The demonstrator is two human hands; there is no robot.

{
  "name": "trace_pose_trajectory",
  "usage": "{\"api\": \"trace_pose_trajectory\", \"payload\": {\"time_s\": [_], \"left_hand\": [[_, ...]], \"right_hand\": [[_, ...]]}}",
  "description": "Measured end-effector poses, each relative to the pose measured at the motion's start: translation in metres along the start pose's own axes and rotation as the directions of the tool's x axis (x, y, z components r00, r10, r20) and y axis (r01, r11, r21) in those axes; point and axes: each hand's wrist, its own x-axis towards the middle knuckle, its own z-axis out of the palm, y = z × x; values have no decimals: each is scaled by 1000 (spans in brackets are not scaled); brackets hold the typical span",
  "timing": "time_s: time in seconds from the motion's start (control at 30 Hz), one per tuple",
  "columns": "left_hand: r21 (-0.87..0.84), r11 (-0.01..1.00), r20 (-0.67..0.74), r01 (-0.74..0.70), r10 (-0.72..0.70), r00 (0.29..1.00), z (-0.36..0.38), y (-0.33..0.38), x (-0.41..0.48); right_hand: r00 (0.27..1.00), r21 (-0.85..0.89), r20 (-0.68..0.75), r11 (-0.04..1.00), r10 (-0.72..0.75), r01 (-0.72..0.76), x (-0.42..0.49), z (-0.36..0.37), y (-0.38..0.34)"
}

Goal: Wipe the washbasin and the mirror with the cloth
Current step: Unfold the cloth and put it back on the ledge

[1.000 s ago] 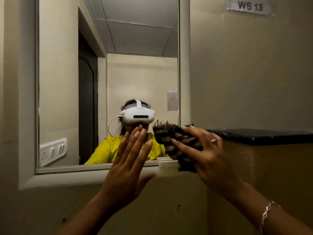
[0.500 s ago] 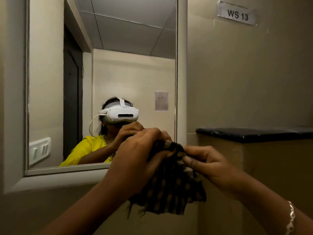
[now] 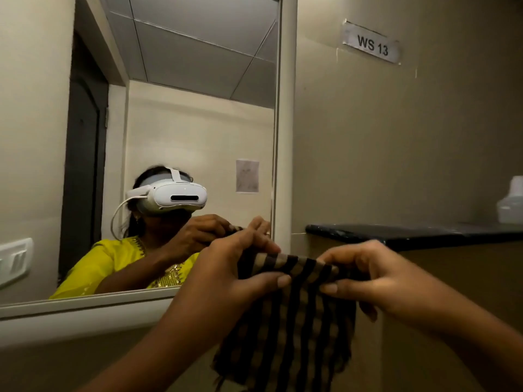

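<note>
At the far left, a white wall switch plate (image 3: 12,260) shows as a reflection in the large rectangular wall mirror with a pale frame (image 3: 198,108), beside a dark doorway also seen in the glass. The mirror reflects a person in a yellow top wearing a white headset (image 3: 169,198), with a small paper sheet (image 3: 247,176) on the wall behind. In front of the mirror's lower right corner, the left hand (image 3: 226,275) grips the upper edge of the dark brown and tan striped cloth (image 3: 291,321), its fingers (image 3: 254,244) curled over the top and the thumb pressed against the near side. The cloth hangs down from both hands, held in the air, apart from the glass. The right hand (image 3: 376,278) pinches the cloth's other top corner between thumb and bent fingers. Behind it, a black stone shelf (image 3: 396,232) juts from the beige wall, carrying a translucent white plastic bottle (image 3: 512,202) at the right edge. Higher up, a paper label reading "WS 13" (image 3: 372,46) is stuck to the wall. The washbasin is out of view.
</note>
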Motion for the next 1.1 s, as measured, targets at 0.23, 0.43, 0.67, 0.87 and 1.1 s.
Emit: {"api": "trace_pose_trajectory", "payload": {"time_s": [0.23, 0.43, 0.67, 0.87, 1.1], "left_hand": [[-102, 940, 370, 324, -267, 890, 21, 32, 46], [-113, 950, 314, 292, -245, 917, 40, 46, 88], [137, 959, 269, 249, -278, 922, 46, 72, 138], [90, 932, 233, 352, -363, 902, 56, 69, 172], [-59, 882, 119, 468, -459, 881, 84, 37, 205]], "right_hand": [[986, 78, 164, 997, 1, -14, 3, -84, 4], [995, 39, 90, 999, -36, 33, 12, -139, -3], [998, -48, 49, 998, -30, 32, 34, -190, -11], [997, -20, 66, 999, 46, -45, 61, -224, 1], [997, -66, -71, 997, 29, -34, 108, -235, 38]]}}
